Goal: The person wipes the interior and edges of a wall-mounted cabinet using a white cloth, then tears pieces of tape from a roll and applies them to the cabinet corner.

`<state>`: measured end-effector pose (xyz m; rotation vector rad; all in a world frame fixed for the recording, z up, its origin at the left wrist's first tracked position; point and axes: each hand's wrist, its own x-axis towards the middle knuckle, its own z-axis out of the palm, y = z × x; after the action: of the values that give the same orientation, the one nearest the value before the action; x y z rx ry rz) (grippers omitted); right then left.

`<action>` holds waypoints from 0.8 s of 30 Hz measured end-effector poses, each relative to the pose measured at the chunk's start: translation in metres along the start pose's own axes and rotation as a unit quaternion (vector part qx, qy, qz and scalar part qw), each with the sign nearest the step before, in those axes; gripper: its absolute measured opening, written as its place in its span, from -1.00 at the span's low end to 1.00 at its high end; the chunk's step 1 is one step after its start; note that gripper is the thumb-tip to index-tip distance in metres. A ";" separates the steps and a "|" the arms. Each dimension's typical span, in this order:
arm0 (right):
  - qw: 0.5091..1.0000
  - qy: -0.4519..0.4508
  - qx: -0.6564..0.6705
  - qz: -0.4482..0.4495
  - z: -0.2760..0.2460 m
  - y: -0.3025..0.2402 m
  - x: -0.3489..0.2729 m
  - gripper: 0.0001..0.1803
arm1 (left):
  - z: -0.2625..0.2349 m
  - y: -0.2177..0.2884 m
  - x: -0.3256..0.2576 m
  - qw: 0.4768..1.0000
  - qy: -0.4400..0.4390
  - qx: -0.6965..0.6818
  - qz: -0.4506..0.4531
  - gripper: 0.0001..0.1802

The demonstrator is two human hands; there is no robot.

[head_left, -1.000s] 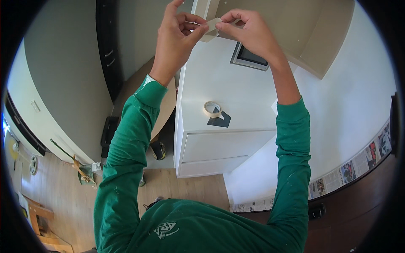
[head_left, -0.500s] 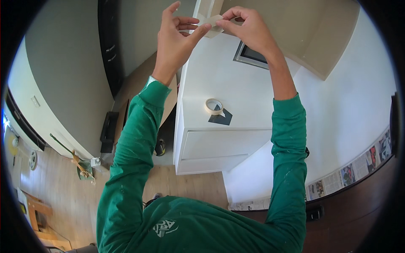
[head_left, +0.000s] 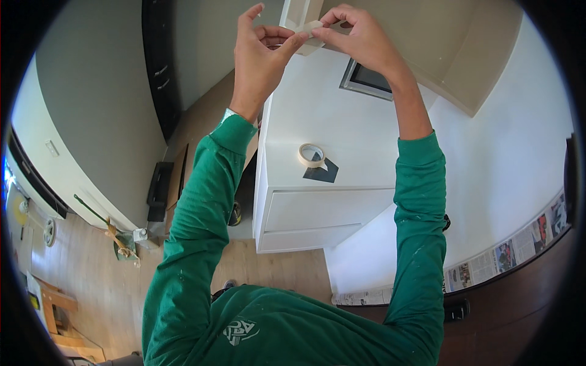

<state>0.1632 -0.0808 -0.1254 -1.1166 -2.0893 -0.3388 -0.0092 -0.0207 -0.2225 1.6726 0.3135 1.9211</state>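
Observation:
Both my hands are raised at the top of the view, by the edge of a beige-and-white shelf frame [head_left: 299, 13]. Between them stretches a short strip of pale masking tape [head_left: 310, 27]. My left hand [head_left: 264, 58] pinches its left end between thumb and fingers, with one finger raised. My right hand [head_left: 360, 38] grips the other end between thumb and fingertips. Below them, a roll of masking tape [head_left: 303, 155] lies on the white cabinet top [head_left: 348, 125], partly over a dark angular flat piece [head_left: 326, 173].
A grey-framed dark panel [head_left: 366, 80] is set near my right wrist. White drawers [head_left: 323, 210] form the cabinet front. Newspaper strips [head_left: 488, 265] line the edge at the right. A green dustpan and broom [head_left: 122, 244] stand on the wooden floor at the left.
My left hand has shifted slightly right, closer to my right hand, and its fingers now pinch the tape strip. The right hand has barely moved.

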 end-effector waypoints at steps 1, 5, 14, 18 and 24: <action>1.000 -0.010 -0.014 0.003 -0.005 -0.007 0.000 -0.73 | 0.002 0.001 0.000 1.000 0.004 0.001 0.001 -0.09; 0.996 0.053 0.001 -0.073 0.004 0.017 -0.003 -0.71 | 0.003 -0.002 -0.001 1.000 0.006 -0.013 -0.015 -0.13; 0.989 0.119 -0.014 -0.083 0.018 0.029 -0.009 -0.75 | 0.008 -0.006 -0.007 1.000 0.020 0.001 0.003 -0.21; 0.988 0.124 0.070 -0.051 0.024 0.037 -0.007 -0.71 | 0.009 -0.006 -0.006 1.000 0.020 -0.010 0.005 -0.22; 0.984 0.121 0.127 -0.043 0.028 0.039 -0.006 -0.68 | 0.004 -0.009 -0.006 1.000 0.017 0.010 0.018 -0.23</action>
<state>0.1831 -0.0471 -0.1529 -0.7964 -1.9059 -0.2275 -0.0023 -0.0175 -0.2318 1.6707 0.3179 1.9809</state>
